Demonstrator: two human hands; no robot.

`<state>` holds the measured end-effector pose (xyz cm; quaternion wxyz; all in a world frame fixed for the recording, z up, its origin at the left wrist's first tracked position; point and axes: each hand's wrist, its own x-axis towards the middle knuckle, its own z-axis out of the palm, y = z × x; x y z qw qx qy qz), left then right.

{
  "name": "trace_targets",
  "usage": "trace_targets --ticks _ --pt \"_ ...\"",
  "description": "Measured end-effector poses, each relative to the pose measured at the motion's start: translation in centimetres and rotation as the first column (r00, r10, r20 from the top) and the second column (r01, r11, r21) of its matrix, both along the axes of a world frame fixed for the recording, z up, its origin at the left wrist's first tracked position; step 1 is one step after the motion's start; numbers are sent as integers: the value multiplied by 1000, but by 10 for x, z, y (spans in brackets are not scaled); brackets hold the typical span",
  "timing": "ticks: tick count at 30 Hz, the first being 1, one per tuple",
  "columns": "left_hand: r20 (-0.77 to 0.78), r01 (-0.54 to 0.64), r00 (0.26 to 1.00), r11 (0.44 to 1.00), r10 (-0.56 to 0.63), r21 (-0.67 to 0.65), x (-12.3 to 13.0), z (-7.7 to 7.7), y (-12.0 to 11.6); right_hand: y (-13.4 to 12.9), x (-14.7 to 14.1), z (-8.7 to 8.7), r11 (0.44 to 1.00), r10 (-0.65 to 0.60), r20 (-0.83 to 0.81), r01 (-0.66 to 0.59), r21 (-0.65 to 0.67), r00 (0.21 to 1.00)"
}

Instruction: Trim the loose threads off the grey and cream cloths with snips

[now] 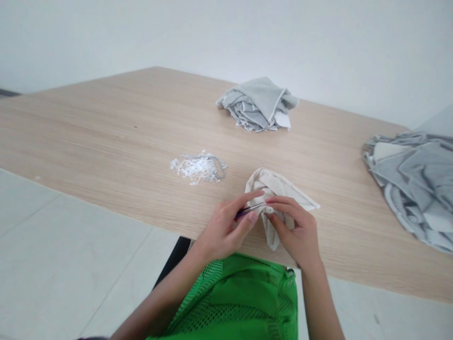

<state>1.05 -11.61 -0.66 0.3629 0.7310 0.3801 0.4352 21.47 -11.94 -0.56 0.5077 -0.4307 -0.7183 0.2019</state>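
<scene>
My left hand (pixel 228 226) is closed around a small pointed metal tool (pixel 244 211) with a dark purple handle, its tip directed right at the cloth. My right hand (pixel 297 224) pinches an edge of a cream cloth (pixel 285 189), just beside the tool's tip. The cloth lies bunched near the table's front edge, one corner stretching right and another hanging down toward me. Whether the tip touches the fabric is too small to tell.
Left of the cloth lies a heap of white and grey thread scraps (pixel 200 167). A pile of grey cloths (pixel 260 101) sits at the back of the wooden table (pixel 106 123); a larger grey pile (pixel 421 179) is at the right.
</scene>
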Motion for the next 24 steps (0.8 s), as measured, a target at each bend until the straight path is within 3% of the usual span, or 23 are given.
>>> trace_targets --ticks 3,9,14,24 --pt "-27 4 1000 999 -2 48 0 0 0 0 0 1 1000 -3 13 3 7 1000" --pt "-144 -76 984 981 102 177 -1 2 0 0 0 1 999 -20 31 19 28 999" --pt "-240 -59 961 951 136 304 -4 1 2 -1 -1 1 1000 -28 39 28 8 999" --pt "-204 -58 964 887 169 459 1 -7 2 -1 0 3 999 -28 64 26 39 998"
